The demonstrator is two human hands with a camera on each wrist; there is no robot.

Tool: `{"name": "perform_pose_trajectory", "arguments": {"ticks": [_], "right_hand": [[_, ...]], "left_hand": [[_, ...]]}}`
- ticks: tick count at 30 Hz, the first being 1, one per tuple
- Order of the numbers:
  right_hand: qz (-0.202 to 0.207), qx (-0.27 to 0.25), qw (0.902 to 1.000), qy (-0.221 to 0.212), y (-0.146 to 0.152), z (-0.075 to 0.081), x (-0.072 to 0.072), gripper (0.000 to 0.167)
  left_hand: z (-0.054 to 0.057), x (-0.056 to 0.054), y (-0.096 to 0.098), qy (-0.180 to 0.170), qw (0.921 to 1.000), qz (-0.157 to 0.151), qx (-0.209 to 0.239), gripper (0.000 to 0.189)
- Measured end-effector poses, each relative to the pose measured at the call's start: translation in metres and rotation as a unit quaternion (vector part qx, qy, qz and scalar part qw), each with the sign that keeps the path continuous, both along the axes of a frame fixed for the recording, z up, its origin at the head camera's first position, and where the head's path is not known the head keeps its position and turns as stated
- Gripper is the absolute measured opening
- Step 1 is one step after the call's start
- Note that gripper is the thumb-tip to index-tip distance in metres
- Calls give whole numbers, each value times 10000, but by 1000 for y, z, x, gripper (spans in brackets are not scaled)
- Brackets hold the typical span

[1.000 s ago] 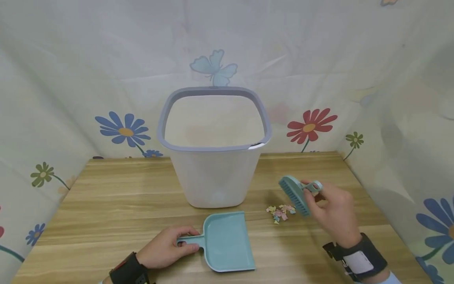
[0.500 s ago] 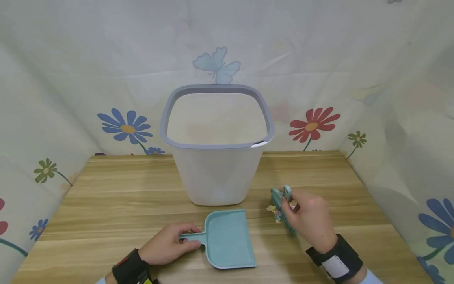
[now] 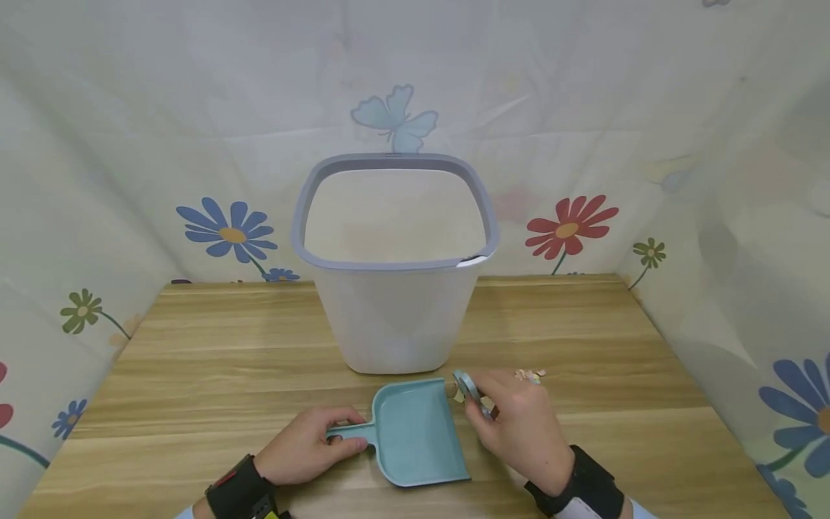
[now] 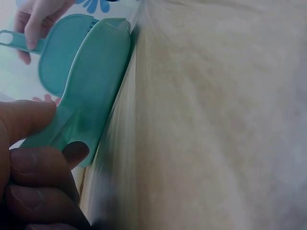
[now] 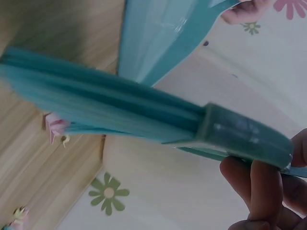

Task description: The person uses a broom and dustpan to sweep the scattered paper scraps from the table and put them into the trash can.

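My left hand (image 3: 311,445) grips the handle of a light blue dustpan (image 3: 418,436), which lies on the table with its straight edge to the right. In the left wrist view, the thumb lies along one side of the dustpan (image 4: 98,72) handle and the fingers curl below. My right hand (image 3: 519,418) holds a matching small brush (image 3: 468,386) just right of that edge. Its bristles (image 5: 110,103) show in the right wrist view, partly blurred. Paper scraps (image 3: 459,396) peek out beside the brush, and others (image 3: 532,375) lie behind the right hand. A pink scrap (image 5: 55,125) lies near the bristles.
A white bin (image 3: 397,317) with a grey-blue rim stands on the wooden table (image 3: 227,339), right behind the dustpan. A flower-printed curtain (image 3: 259,108) encloses the table at the back and sides.
My right hand has lowered the brush onto the scraps and swept left to the dustpan's edge. Some scraps moved with it while others stayed behind. The left hand and dustpan hold nearly still.
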State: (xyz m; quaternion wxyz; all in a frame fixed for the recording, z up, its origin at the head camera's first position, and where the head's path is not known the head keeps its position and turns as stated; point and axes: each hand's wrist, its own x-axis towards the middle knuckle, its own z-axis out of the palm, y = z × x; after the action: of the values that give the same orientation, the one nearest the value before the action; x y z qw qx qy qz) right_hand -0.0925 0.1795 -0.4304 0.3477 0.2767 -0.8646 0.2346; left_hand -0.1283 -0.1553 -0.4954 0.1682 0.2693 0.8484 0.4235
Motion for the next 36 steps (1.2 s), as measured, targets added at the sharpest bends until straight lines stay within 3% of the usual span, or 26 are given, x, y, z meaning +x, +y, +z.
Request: {"name": "perform_pose_trajectory", "arguments": {"ticks": [4,8,11,16,24,36], "right_hand": [[123,-516,9983,-229,-2,5,-1,19],[-70,-1044,9938,-385,6,14,-2,22],[-191,-1164,9924,-343,13,19,-3,22],[-402,-923,9948,-169,18,19,-6,24],[-791,147,9968,-28,15,8,-8,10],[-503,-97,9984,-256,-9,0,-5,19]], "left_hand": [[0,0,0,70,10000,31,-57,22],[1,0,1,96,9999,17,-63,23],[2,0,0,113,9999,2,-71,22],[6,-2,-2,71,9999,-46,-113,17],[12,-4,-9,259,9980,-191,-541,19],[14,0,-10,808,9933,-238,-785,21]]}}
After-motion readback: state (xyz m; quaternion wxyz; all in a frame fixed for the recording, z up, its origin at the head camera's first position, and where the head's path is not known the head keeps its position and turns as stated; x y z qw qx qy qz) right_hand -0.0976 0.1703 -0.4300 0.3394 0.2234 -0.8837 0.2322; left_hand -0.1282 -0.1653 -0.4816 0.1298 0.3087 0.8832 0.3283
